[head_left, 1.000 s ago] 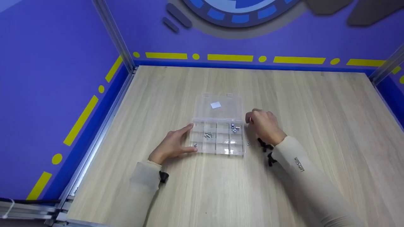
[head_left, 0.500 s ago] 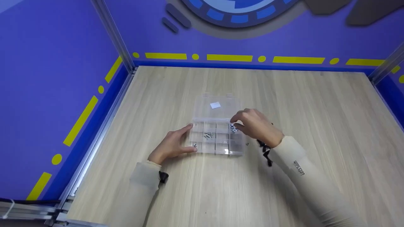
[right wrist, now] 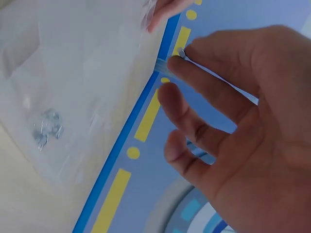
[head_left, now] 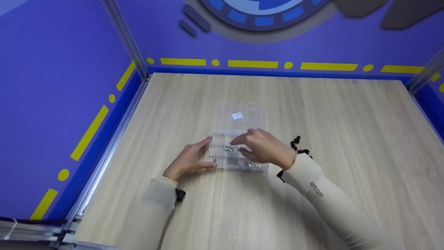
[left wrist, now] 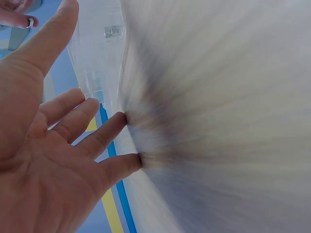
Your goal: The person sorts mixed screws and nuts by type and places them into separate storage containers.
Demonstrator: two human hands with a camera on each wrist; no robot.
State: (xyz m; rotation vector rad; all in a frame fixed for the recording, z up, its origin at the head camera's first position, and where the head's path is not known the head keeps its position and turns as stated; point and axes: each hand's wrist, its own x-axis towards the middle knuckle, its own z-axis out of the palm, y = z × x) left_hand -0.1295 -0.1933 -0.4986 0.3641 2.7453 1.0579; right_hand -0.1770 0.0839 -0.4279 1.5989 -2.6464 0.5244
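A clear plastic compartment box [head_left: 222,162] lies on the table with its lid [head_left: 222,119] folded back. My left hand [head_left: 189,159] rests at the box's left side, thumb and fingers spread and fairly straight. Over the middle compartments my right hand [head_left: 265,147] pinches a small metal nut [right wrist: 181,52] between thumb and forefinger; the left wrist view also shows this nut [left wrist: 30,22]. Several screws [head_left: 229,149] lie in a compartment just left of those fingertips. One nut [head_left: 215,160] sits in the near-left compartment. The right wrist view shows a cluster of metal pieces [right wrist: 48,127] in the far-right compartment.
A white label [head_left: 237,116] is on the lid. The wooden table [head_left: 333,114] reaches back to a blue wall [head_left: 256,48] with yellow marks. A metal frame [head_left: 133,45] stands in the back left corner. Black camera mounts hang from both wrists.
My right hand has moved left, from beside the box's right edge to over its middle compartments. It now covers the metal pieces at the far right in the head view. The left hand has stayed put.
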